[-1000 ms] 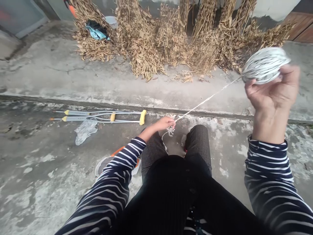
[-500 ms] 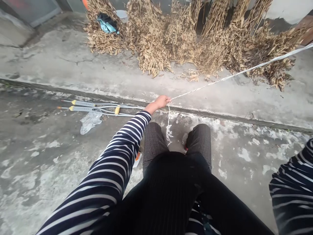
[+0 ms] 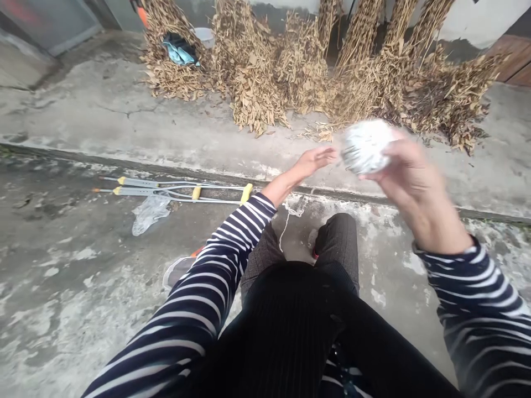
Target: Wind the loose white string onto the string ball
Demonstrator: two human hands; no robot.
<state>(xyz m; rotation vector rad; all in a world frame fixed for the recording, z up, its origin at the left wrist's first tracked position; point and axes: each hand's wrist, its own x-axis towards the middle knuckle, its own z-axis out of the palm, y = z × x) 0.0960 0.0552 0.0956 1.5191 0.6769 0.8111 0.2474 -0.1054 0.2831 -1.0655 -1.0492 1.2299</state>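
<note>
The string (image 3: 293, 211) could tangle, its slack length trailing between the legs (image 3: 338, 237). The ball (image 3: 367, 146) sits clasped in the right hand (image 3: 415, 177), just right of the left hand (image 3: 313, 164), whose fingers extend; blur hides whether they pinch any string.

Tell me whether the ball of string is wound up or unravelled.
Wound up: the ball of string, though blurred, forms a compact, rounded bundle in the right hand.
</note>
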